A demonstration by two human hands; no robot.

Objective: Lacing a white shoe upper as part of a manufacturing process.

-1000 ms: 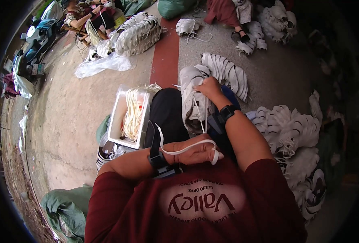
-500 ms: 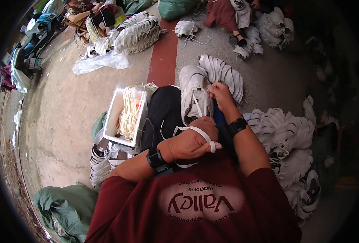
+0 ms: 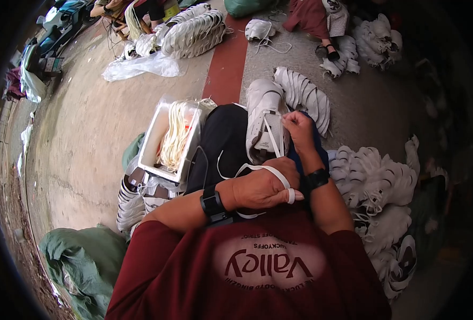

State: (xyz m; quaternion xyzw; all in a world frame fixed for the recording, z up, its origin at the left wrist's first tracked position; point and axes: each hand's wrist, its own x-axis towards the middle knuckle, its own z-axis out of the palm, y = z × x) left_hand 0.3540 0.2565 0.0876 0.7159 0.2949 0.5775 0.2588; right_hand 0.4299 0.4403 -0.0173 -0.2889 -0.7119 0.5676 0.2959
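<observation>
At the centre of the frame, a white shoe with its toe toward the top edge, just right of a black-clad knee. Below it, the left hand, with its grip closed on a white lace looped over the back of the hand and round the thumb, and drawn taut up to the shoe. At the shoe's right edge, the right hand, with thumb and forefinger brought close together; cannot tell whether anything is pinched in that grip. Just behind the shoe, to its upper right, a curved row of white shoes. Left of centre, a white box with a bundle of pale laces inside. At right, a heap of white shoes. At lower left, a green sack. Toward the upper left, clear plastic sheeting beside a long stack of white shoes. Down from the top edge, a red stripe on the ground.
</observation>
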